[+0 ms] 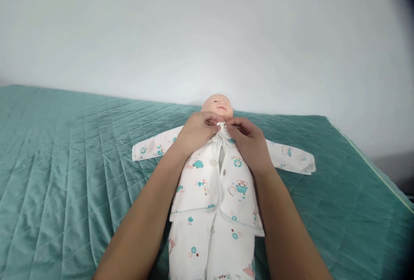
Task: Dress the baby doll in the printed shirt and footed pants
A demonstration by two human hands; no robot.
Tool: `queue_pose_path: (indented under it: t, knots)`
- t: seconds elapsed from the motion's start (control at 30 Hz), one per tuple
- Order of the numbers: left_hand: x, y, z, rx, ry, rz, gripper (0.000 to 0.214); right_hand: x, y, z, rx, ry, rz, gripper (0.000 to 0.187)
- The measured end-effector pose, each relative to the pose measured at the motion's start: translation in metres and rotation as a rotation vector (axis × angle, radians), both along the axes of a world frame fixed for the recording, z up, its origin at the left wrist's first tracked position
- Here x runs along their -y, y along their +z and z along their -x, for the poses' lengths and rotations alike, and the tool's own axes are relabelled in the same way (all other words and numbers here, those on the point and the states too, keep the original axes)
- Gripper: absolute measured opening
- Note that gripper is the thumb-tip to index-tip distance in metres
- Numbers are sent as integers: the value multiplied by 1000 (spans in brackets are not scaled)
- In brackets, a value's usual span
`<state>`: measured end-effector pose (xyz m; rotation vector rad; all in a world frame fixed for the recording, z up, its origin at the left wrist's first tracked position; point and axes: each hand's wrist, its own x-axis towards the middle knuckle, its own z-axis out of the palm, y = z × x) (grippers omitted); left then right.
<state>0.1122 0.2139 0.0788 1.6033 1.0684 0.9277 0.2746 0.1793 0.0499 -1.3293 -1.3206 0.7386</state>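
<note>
A baby doll [220,104] lies on its back, dressed in a white baby jacket [201,185] with teal and pink prints and matching trousers [233,250]. At the jacket's collar, my left hand [199,131] pinches one front edge between thumb and fingers. My right hand [250,142] grips the opposite edge, its fingertips close to the left ones. Below the hands the jacket front gapes a little, with buttons showing along the opening. Both sleeves stretch out sideways, and no doll hands show at the cuffs. My fingers partly cover the collar and the doll's neck.
A green quilted cover [80,163] spreads under the doll on both sides. Behind the doll's head rises a pale wall [194,34]. The cover's light-edged border [371,165] runs down at the right.
</note>
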Motion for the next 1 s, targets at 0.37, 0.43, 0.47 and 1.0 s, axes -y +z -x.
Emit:
queue_pose_path:
  t: [0.37,0.43,0.47,1.0]
  knots:
    - [-2,-2,2,-56,-28,-65,23,-1,0,1,52,-1,-49,12]
    - [-2,-1,2,-77,-29,-72,22,-1,0,0,58,2,-66,11]
    - [-2,-1,2,-84,-28,-82,21,-1,-1,0,56,10,-80,11]
    - [-16,-17,0,-76,102,-170,13,7,5,10,74,-69,-90,22]
